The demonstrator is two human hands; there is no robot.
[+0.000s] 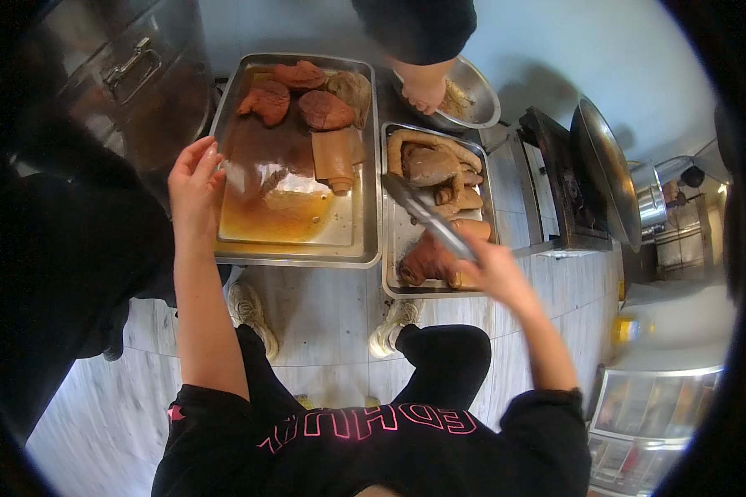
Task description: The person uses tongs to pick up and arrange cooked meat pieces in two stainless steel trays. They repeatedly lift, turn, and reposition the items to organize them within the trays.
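Note:
My right hand [491, 267] grips a pair of metal tongs [438, 223], slightly blurred, whose tip is above the left rim of the smaller steel tray [404, 220]. In that tray lie a long tube-like piece of cooked meat [435, 136], a pale brown lump of cooked meat [426, 164] and a reddish-brown piece [426, 258]. My left hand [196, 171], loosely curled with nothing visible in it, is at the left rim of the larger steel tray [367, 242]. Three reddish meat pieces [326, 110] and a tan rolled sheet [334, 158] sit there in brown liquid.
Another person's hand [426, 90] reaches into a steel bowl [488, 102] holding brown crumbly matter. At left stands a large metal pot [155, 112] with a handle, beside a dark-clothed person [56, 248]. On the right, a wok [606, 174] leans by a dark metal stand [553, 174].

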